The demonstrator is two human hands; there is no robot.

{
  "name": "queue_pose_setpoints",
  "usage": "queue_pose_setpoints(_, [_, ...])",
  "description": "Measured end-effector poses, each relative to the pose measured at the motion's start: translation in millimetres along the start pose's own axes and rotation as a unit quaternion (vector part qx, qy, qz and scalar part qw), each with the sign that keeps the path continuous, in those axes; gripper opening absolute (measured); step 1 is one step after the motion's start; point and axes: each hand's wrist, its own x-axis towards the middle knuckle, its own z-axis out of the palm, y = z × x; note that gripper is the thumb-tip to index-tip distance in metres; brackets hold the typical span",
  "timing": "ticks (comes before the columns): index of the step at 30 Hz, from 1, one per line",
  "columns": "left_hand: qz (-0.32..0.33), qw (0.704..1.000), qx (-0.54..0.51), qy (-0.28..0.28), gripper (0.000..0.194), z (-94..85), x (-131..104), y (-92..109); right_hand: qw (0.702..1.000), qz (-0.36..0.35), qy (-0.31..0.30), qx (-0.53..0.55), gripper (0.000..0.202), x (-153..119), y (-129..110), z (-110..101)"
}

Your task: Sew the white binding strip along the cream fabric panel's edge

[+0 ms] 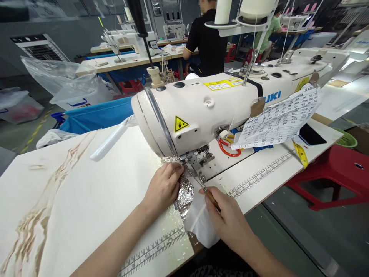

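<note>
My right hand [223, 211] is closed round the wooden handle of an awl [211, 199]. Its thin metal shaft points up and left toward the presser foot of a white sewing machine [187, 111]. Beside the needle area, my left hand [164, 184] is closed, its fingertips pinching the edge of a white fabric piece [201, 223]; the exact grip is partly hidden. That fabric runs from the presser foot down over the table's front edge, under my right hand. Shiny crinkled foil [184, 194] covers the table surface between my hands.
Cream fabric strips [54, 184] lie at left, near a whitish translucent strip [109, 140]. Handwritten paper [276, 119] hangs on the machine; red-handled scissors [229, 148], a phone [313, 135] and yellow measuring tape [300, 154] are at right. A red stool [334, 177] stands beyond. A person [207, 42] sits behind.
</note>
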Motion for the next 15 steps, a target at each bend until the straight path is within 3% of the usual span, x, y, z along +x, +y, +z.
queue_pose_setpoints(3, [-0.012,1.0,-0.003,0.009,0.031,-2.2,-1,3,1.0,-0.003,0.0,-0.009,0.021,6,-1,1])
queue_pose_setpoints(7, [0.023,0.999,-0.036,0.009,0.024,-3.4,-3,8,1.0,0.001,0.0,-0.021,0.022,10,-1,1])
queue_pose_setpoints(15, [0.003,0.999,0.041,-0.024,0.029,-1.0,-2,7,1.0,-0.015,0.006,-0.025,0.021,13,-1,4])
